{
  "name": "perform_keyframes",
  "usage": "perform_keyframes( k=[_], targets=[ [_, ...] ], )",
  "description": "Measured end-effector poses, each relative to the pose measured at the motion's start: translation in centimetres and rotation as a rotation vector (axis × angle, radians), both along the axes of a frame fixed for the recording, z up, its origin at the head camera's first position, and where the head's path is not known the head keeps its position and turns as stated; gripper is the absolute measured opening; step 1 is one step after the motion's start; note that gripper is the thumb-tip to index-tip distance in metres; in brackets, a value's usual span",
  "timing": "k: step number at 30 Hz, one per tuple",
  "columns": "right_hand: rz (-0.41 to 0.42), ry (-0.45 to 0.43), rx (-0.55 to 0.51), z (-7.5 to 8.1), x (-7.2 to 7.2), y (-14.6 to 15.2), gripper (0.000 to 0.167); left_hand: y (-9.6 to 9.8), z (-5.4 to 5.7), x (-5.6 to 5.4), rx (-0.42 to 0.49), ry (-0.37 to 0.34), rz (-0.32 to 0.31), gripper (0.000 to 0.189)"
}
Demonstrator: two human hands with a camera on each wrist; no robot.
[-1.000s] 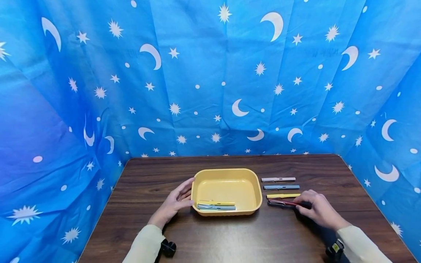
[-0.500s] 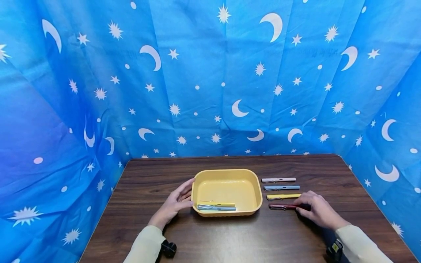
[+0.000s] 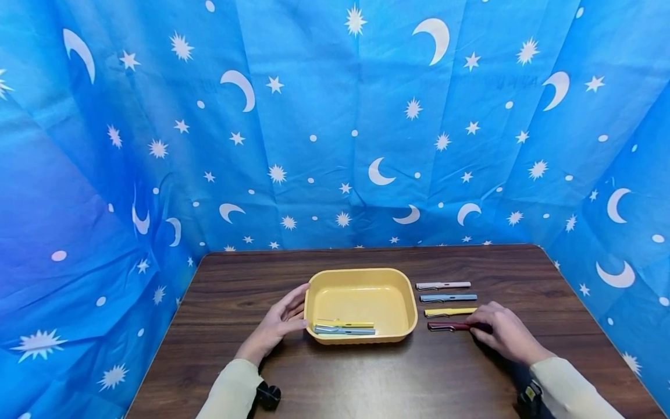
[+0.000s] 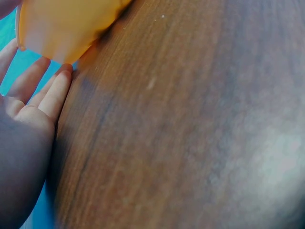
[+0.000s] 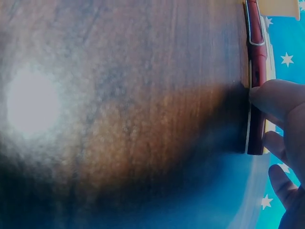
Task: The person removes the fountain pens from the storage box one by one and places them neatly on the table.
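My right hand [image 3: 505,330] pinches the right part of a dark red pen [image 3: 447,326] with a wire clip. This pen lies on the table just in front of a yellow pen [image 3: 445,313], roughly parallel to it. In the right wrist view, the thumb presses the dark red pen [image 5: 257,57] near its lower end. My left hand [image 3: 274,326] touches the left side of a yellow rectangular tray [image 3: 361,337], thumb and fingers spread along its wall. In the left wrist view, fairly straight fingers [image 4: 57,93] meet the tray's outer side [image 4: 62,33].
Inside the tray, along its near wall, lie a yellow pen [image 3: 358,325], a blue-grey pen [image 3: 345,331] and a pale green one partly hidden. Right of the tray, a blue pen [image 3: 450,298] and a light grey pen [image 3: 445,286] continue the row. A starry blue curtain [image 3: 335,116] encloses the wooden table [image 3: 241,273].
The dark red pen, slanted with its clip end by the yellow pen, has come down nearer the front and straightened into line with the row. My left hand and the tray stay put.
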State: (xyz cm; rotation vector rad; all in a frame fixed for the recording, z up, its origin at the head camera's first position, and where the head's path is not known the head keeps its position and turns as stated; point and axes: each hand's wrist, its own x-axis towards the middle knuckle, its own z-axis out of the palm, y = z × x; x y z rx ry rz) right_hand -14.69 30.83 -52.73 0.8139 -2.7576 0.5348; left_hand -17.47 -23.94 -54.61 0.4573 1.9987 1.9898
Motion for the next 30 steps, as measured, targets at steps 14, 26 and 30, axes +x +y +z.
perform_keyframes(
  k=[14,26,30],
  targets=[
    [-0.015,-0.006,0.002,-0.10,-0.22,-0.03,0.024,0.06,0.22,0.05,0.001,0.007,-0.006,0.081],
    [-0.026,-0.005,-0.001,-0.39,-0.33,0.02,0.023,0.02,0.07,0.01,-0.023,0.003,0.010,0.081],
    [-0.047,-0.026,0.009,-0.22,-0.32,-0.01,0.023,0.02,-0.09,-0.04,-0.026,0.005,0.014,0.081]
  ],
)
